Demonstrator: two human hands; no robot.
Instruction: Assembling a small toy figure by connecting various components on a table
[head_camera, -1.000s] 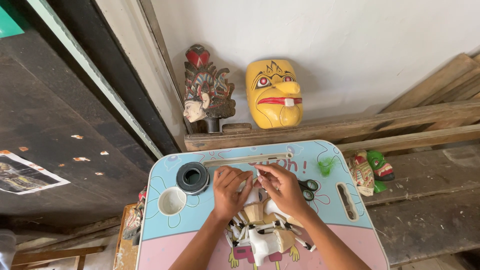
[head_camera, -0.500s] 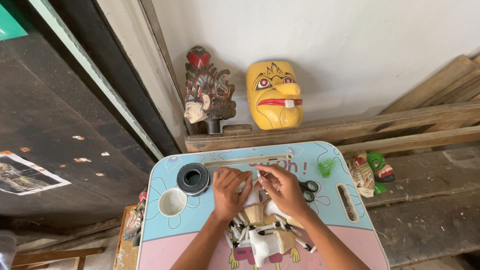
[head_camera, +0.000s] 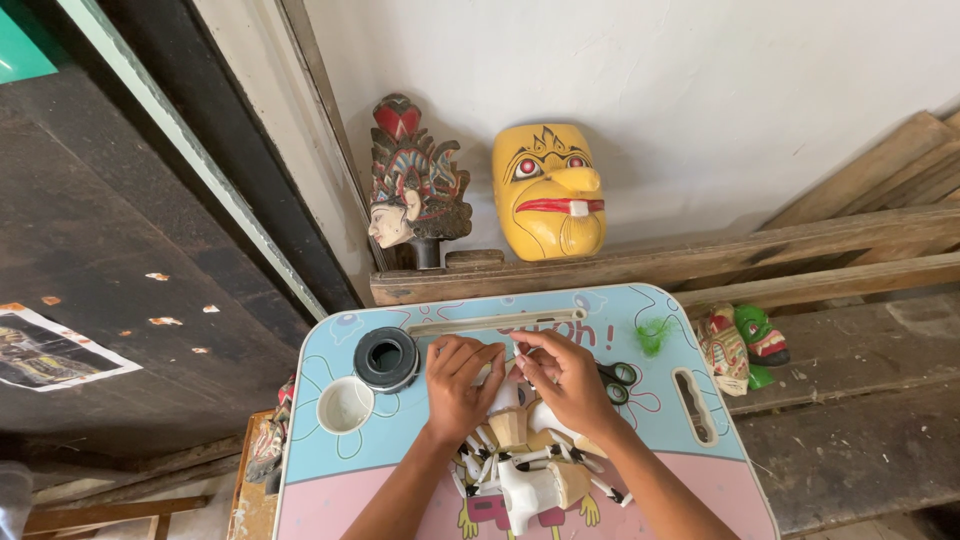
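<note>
Both hands meet at mid-table: the left hand (head_camera: 458, 385) and right hand (head_camera: 565, 378) curl their fingers closed around a small white-and-tan wooden figure (head_camera: 508, 420), pinching its top. It lies over striped sticks (head_camera: 480, 468) on the lap table (head_camera: 640, 440). A black tape roll (head_camera: 386, 358) and white cup (head_camera: 345, 405), contents unclear, sit left; scissors (head_camera: 617, 378) right, near the slotted edge.

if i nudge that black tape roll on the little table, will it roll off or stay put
The black tape roll lies flat on its side on the blue tabletop, so a nudge would probably slide it, not roll it. It looks thick and squat, so tipping seems unlikely. Stood on edge, it likely would roll.
</note>
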